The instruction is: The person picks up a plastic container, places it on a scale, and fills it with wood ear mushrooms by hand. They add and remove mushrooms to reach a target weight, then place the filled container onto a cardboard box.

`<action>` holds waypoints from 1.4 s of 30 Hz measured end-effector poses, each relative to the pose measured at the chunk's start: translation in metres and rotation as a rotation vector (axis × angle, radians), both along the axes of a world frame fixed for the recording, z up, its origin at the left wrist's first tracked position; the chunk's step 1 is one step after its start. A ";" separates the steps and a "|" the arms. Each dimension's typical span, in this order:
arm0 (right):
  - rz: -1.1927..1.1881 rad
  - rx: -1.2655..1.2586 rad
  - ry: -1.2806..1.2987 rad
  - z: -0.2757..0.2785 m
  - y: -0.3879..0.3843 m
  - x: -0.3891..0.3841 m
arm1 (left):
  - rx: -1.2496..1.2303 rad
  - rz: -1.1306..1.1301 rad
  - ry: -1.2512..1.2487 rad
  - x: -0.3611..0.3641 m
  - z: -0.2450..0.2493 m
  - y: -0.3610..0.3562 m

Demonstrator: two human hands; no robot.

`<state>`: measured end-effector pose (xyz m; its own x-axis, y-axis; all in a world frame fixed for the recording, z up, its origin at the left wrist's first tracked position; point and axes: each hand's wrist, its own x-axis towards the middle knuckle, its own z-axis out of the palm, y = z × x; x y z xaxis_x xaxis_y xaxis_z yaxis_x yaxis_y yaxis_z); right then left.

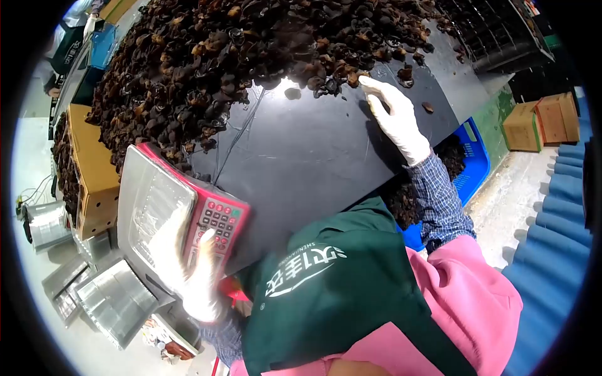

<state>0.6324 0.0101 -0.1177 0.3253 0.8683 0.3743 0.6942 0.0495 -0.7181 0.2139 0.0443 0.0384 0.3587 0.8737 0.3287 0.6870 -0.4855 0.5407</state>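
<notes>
A big heap of dark brown, curled pieces that look like wood ear mushrooms (282,44) covers the far part of a black tabletop (307,150). My right hand (398,119), in a white glove, reaches over the table near the heap's front edge. Its fingers are stretched out, with a gap to the thumb and nothing visible between them. At the left stands a red digital scale (226,216) with a keypad and a plastic-covered pan (150,200). My left hand (194,269), also gloved, is over the scale beside the keypad, fingers spread and slightly blurred.
Under the table's right edge sits a blue crate (473,163) holding dark pieces. A black rack (508,37) stands far right, near cardboard boxes (542,122). Left are a cardboard box (94,169) and metal containers (116,301). Another person (69,47) is at the far left.
</notes>
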 end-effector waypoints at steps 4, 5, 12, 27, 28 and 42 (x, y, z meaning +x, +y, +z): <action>0.199 0.129 -0.217 0.009 0.054 -0.030 | 0.084 -0.365 0.043 0.095 -0.066 0.052; 0.288 0.097 -0.176 0.013 0.065 -0.047 | 0.065 -0.343 -0.021 0.121 -0.072 0.056; 0.421 0.146 -0.443 -0.052 0.045 -0.067 | -0.231 -0.254 -0.317 0.168 -0.148 0.083; -0.122 0.102 -0.591 0.035 0.087 0.059 | 0.427 -0.171 0.005 0.259 -0.132 0.158; -0.343 0.121 -0.610 0.020 0.141 0.050 | 0.333 -0.049 0.234 0.260 -0.139 0.177; 0.391 -0.117 -0.497 -0.003 0.017 -0.018 | -0.132 -0.390 -0.053 0.151 -0.174 0.052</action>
